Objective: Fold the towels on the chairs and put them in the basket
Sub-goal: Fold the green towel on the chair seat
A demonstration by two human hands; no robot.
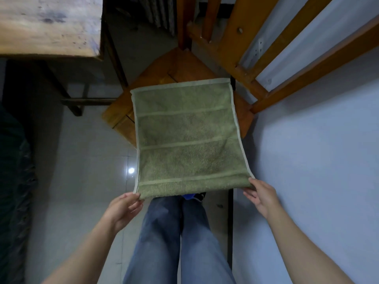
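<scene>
1. Over the seat of the wooden chair (158, 78), mid-view: one green towel (188, 138), terry, with paler hems and three pale woven bands across it. It is spread flat and drawn taut. Its far edge lies on or just above the seat, and its near edge reaches out above the person's knees
2. Left hand (123, 210): pinches the towel's near left corner, thumb on top and fingers curled beneath
3. Right hand (261, 196): grips the near right corner, fingers curled round the edge
4. Near edge: it looks thick and rounded, so it may be a fold already made. The view is too soft there to be sure
5. Step in hand (judged): folding, at an early stage, with the cloth squared up ahead of a fold. Nothing is ready for the basket yet
6. Next move (judged): carry both near corners across to the far corners. Both pinches must travel together so the hems meet and the cloth does not skew, and the seat can serve as a bed for the crease
7. Basket: not in view
8. Surroundings: wooden table (47, 25) at upper left, jeans (178, 232) below the towel, pale wall (317, 160) at right, tiled floor (82, 160)
9. Brands, labels, writing: none legible, and no tag shows on the towel
</scene>
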